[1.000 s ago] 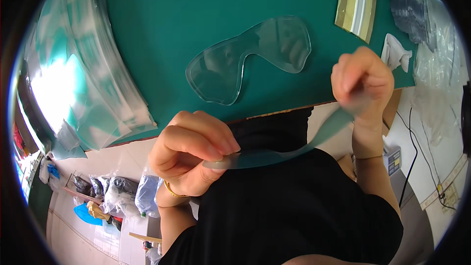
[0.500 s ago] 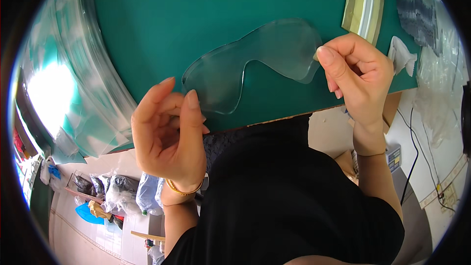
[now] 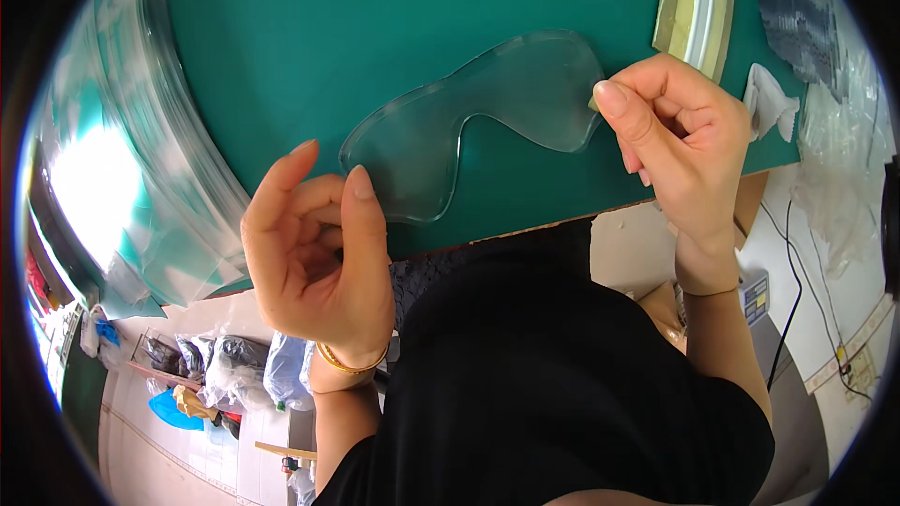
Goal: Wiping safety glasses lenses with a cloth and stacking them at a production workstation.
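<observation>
A clear goggle lens (image 3: 525, 84), with a nose notch on its near side, is held slantwise over the green tabletop (image 3: 309, 28). My right hand (image 3: 675, 126) is closed in a pinch at the lens's right end, thumb against a bent index finger. A tiny yellowish bit shows by that thumb tip; I cannot make out what it is. My left hand (image 3: 319, 244), with a gold bangle at the wrist, grips the lens's left end between thumb and fingers. Its index finger is lifted away from the lens.
A stack of clear plastic sheets (image 3: 169, 159) lies along the left. At the far right are a yellowish strip (image 3: 689, 9) with a white band, a crumpled white scrap (image 3: 771, 103) and clear plastic wrapping (image 3: 834, 159). The table's near edge runs just before my body.
The lens and both hands have shifted slightly left, and the lens has turned a little. Both hands keep their hold on its ends.
</observation>
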Action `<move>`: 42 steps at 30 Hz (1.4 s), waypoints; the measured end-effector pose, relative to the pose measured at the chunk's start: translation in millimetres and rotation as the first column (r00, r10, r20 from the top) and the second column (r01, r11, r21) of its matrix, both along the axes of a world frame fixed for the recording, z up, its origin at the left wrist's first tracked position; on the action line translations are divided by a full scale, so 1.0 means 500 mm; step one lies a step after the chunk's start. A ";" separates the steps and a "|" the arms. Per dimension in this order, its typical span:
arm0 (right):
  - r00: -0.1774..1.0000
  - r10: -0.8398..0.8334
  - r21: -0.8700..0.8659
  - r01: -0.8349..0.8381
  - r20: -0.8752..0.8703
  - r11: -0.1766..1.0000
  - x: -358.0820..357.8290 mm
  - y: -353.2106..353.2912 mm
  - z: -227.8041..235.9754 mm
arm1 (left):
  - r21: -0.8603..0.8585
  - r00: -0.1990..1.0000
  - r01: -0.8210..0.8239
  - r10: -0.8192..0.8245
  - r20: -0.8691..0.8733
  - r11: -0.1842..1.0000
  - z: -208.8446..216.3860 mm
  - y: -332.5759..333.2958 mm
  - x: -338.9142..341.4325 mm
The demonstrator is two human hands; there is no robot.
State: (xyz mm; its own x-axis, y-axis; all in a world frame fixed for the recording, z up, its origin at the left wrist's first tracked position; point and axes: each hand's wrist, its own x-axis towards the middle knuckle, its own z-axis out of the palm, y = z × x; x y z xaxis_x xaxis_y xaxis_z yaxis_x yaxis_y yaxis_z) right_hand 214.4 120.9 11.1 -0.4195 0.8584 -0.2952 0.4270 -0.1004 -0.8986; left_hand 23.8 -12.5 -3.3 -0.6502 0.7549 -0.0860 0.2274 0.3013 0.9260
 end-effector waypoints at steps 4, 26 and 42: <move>1.000 0.010 0.001 -0.010 -0.001 1.000 0.000 0.001 -0.002 | -0.006 1.000 0.003 -0.003 -0.002 1.000 -0.001 0.000 -0.002; 0.990 0.053 0.062 -0.062 0.128 0.996 -0.003 0.002 -0.004 | -0.032 0.998 0.005 -0.007 -0.063 0.999 -0.004 0.004 0.000; 0.933 -0.269 0.360 0.171 0.241 0.917 -0.030 0.055 0.107 | 0.011 0.998 -0.011 0.012 -0.054 1.000 -0.004 0.017 0.006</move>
